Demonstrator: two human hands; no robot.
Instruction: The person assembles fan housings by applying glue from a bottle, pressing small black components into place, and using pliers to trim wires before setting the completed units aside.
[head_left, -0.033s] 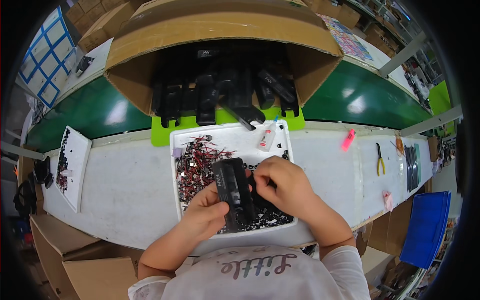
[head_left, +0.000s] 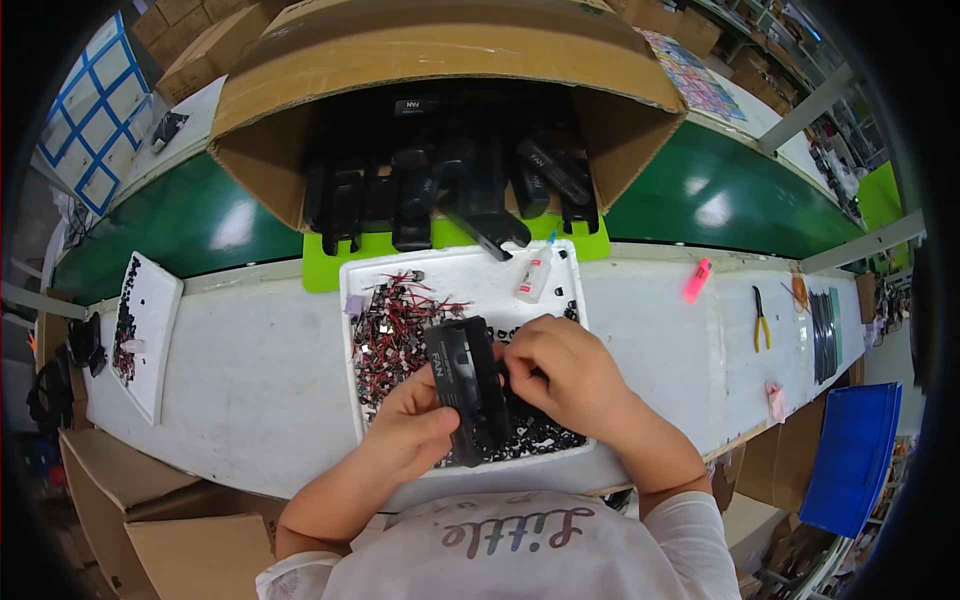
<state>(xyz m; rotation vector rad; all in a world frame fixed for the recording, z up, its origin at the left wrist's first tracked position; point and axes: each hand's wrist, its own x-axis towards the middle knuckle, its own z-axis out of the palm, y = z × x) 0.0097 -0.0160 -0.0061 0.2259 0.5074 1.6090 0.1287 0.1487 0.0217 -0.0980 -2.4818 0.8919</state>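
My left hand (head_left: pixel 415 425) grips a black plastic housing (head_left: pixel 463 385), an oblong hollow case held tilted over a white foam tray (head_left: pixel 352 385). At the housing's right side is my right hand (head_left: pixel 560 365), its fingers curled in a pinch; whatever they hold is hidden. Red and black wires with small white connectors (head_left: pixel 395 320) fill the tray's left part. Small black parts (head_left: pixel 545 437) lie scattered along its right and near side. Near the tray's far right corner rests a small clear bottle (head_left: pixel 534 278) with a blue tip.
A large cardboard box (head_left: pixel 450 50) opens toward me, holding several black housings (head_left: pixel 412 205) above a lime-green board (head_left: pixel 322 270). On the right lie a pink highlighter (head_left: pixel 697 281) and yellow-handled pliers (head_left: pixel 762 320). A second white tray (head_left: pixel 155 340) sits at left; a blue bin (head_left: pixel 850 460) stands lower right.
My right hand has shifted very slightly left against the housing's side. The left hand and the housing stay nearly where they were.
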